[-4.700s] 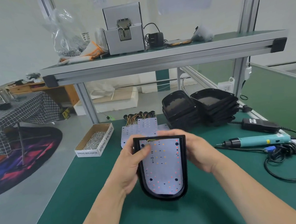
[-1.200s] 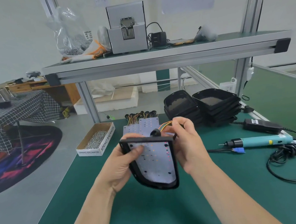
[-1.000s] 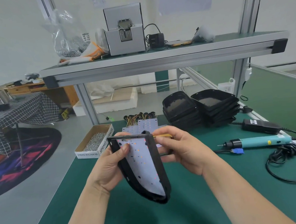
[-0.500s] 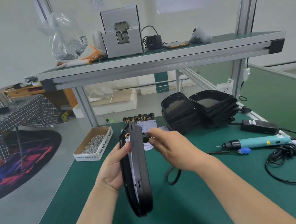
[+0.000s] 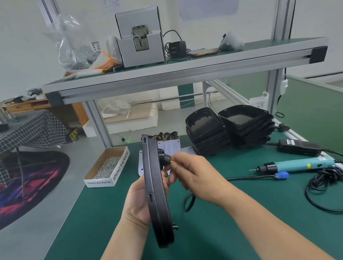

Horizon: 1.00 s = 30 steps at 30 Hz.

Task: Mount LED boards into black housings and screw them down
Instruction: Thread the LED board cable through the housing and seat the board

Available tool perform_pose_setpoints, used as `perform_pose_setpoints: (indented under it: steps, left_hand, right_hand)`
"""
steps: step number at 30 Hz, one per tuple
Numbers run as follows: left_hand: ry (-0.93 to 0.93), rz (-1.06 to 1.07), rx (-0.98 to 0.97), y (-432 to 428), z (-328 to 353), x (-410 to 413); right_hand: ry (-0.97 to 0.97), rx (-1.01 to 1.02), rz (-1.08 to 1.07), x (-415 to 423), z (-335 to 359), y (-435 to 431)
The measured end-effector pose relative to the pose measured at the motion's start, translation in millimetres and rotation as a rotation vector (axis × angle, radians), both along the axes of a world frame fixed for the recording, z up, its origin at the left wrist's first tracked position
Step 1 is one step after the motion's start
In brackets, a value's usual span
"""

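A black, rounded plastic housing (image 5: 157, 194) stands on edge above the green bench mat (image 5: 237, 217), its thin textured rim turned toward the camera, so whether a board sits inside it cannot be told. The left hand (image 5: 138, 202) grips it from the left at mid-height, with fingertips curling round the rim on the far side. The right hand (image 5: 194, 176) is just beside the housing's right face, where its thumb and forefinger pinch thin yellow wires (image 5: 172, 161) at a small black round fitting (image 5: 164, 157) that sticks out near the housing's upper part. Behind the hands lies a pile of pale flat LED boards (image 5: 169, 149) with coloured leads at their far end. To the right of the boards stand 2 stacks of empty black housings (image 5: 206, 132) (image 5: 247, 124), touching each other. A shallow cardboard box of small silver screws (image 5: 107, 167), printed SPRING BALANCER, sits near the bench's left edge. A teal electric screwdriver (image 5: 295, 165) lies on the right with its tip pointing left, a black power brick (image 5: 298, 149) beyond it, and a black cable (image 5: 188, 201) loops on the mat below the right wrist. On the aluminium-framed upper shelf (image 5: 181, 68) rest a grey box-shaped machine (image 5: 139, 38) and a clear plastic bag of metal parts (image 5: 75, 49).
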<state>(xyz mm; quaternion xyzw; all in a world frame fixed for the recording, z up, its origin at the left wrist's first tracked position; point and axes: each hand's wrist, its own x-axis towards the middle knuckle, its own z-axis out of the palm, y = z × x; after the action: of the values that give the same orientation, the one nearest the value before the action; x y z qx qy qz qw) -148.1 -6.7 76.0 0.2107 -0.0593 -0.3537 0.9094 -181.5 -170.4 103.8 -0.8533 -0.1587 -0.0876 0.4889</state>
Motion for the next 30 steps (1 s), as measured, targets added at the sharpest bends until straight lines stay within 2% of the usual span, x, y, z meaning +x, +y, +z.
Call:
perform_pose_setpoints:
  steps: [2, 6, 7, 9, 10, 16, 18, 23, 28, 30]
  left_hand:
    - [-0.016, -0.095, -0.148, 2, 7, -8]
    - [0.026, -0.121, -0.158, -1, 15, -15]
    - [-0.013, -0.076, -0.129, -6, 17, -19]
    - [0.024, 0.121, 0.130, -8, 12, -13]
    - [0.030, 0.169, 0.175, -6, 8, -12]
    - [0.038, 0.152, 0.216, 1, 5, -6]
    - [0.008, 0.125, 0.222, 2, 8, -5]
    - [-0.069, 0.113, 0.300, 2, 12, -2]
    - [-0.137, 0.147, 0.397, 10, -7, 12]
    - [-0.163, 0.143, 0.404, 14, -17, 17]
  right_hand:
    - [0.031, 0.119, -0.018, -2, -3, 6]
    - [0.109, 0.371, -0.040, -6, -9, 17]
    - [0.135, 0.477, -0.028, -6, -11, 20]
    - [0.166, 0.673, -0.031, -5, -12, 22]
    - [0.164, 0.720, -0.048, -4, -12, 23]
    - [0.079, 0.850, -0.040, -7, -17, 34]
    - [0.030, 0.808, -0.049, -6, -18, 33]
    - [-0.114, 0.530, -0.075, -8, -15, 23]
    - [-0.250, 0.006, -0.040, -6, -8, 6]
    - [-0.279, -0.128, -0.017, -5, -5, 0]
